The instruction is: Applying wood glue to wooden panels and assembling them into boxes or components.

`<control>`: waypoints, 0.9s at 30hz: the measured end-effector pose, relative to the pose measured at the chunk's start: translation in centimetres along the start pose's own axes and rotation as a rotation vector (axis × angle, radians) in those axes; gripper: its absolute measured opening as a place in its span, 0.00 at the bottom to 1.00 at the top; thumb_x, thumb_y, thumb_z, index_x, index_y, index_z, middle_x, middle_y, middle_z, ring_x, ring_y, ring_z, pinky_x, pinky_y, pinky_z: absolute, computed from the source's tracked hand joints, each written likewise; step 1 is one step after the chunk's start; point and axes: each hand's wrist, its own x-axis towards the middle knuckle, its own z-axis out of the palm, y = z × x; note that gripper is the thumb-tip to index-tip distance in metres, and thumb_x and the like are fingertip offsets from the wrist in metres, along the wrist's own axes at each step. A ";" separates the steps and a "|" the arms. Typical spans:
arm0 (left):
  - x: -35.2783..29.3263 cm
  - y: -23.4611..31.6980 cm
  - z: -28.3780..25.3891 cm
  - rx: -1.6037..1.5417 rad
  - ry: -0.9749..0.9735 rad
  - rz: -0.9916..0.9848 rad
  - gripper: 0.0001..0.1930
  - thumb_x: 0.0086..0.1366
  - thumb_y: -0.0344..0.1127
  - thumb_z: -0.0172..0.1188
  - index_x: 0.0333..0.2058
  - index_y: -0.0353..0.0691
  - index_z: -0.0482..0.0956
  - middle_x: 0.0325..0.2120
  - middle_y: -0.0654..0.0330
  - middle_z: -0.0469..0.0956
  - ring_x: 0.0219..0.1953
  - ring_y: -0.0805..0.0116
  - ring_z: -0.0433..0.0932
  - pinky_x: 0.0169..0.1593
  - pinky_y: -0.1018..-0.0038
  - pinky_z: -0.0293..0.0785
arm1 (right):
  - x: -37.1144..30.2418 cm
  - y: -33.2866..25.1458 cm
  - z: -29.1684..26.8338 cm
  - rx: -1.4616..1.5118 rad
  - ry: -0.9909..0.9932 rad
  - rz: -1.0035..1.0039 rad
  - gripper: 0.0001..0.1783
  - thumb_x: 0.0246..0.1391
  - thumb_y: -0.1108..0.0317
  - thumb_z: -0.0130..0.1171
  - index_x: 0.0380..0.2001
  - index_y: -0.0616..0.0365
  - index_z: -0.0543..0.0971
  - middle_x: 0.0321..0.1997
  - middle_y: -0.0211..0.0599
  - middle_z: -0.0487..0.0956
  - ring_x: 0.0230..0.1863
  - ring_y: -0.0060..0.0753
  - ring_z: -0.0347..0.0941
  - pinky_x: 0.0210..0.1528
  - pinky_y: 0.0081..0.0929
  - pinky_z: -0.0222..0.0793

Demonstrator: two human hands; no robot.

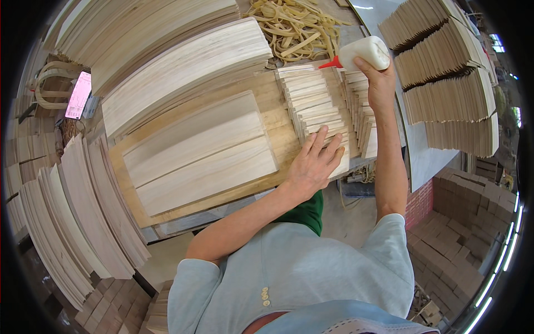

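My right hand (380, 75) is wrapped round a white squeeze bottle (362, 51). The bottle lies tilted on its side in the air, its red nozzle pointing left over the far end of a row of thin wooden strips (314, 100). On the near end of that row rests my left hand (317, 162), fingers spread and lying on the strips. To its left, two pale flat boards (200, 150) lie side by side on a yellowish wooden work board (278, 136). A second row of strips (361, 114) stands just right of the first, partly behind my right forearm.
Tall board stacks (183, 72) stand at the back left, more boards (94, 206) at the left. Tan bands (297, 28) lie heaped at the far side. Stacked wooden pieces (439, 61) fill the grey surface at right. A phone with a pink screen (78, 96) stands far left.
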 end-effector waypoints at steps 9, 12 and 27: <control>0.0 -0.1 0.1 0.000 0.014 -0.008 0.43 0.36 0.50 0.72 0.55 0.47 0.70 0.63 0.58 0.58 0.65 0.46 0.53 0.64 0.56 0.55 | -2.5 -2.6 0.3 0.292 -0.031 0.051 0.21 0.50 0.74 0.63 0.48 0.64 0.72 0.45 0.38 0.77 0.46 0.31 0.75 0.50 0.29 0.72; 0.1 -0.1 -0.1 -0.008 0.002 -0.010 0.42 0.36 0.50 0.73 0.55 0.48 0.70 0.63 0.58 0.58 0.65 0.46 0.53 0.64 0.56 0.54 | -3.9 -2.5 2.5 0.290 -0.068 0.108 0.25 0.46 0.76 0.67 0.48 0.63 0.71 0.45 0.37 0.77 0.47 0.29 0.74 0.51 0.26 0.70; 0.1 0.1 -0.4 -0.028 -0.015 -0.011 0.43 0.36 0.48 0.73 0.55 0.48 0.69 0.63 0.58 0.57 0.66 0.47 0.52 0.65 0.57 0.53 | -4.5 -1.4 3.2 0.177 -0.126 0.067 0.28 0.45 0.76 0.68 0.51 0.61 0.69 0.47 0.36 0.77 0.49 0.27 0.73 0.51 0.26 0.69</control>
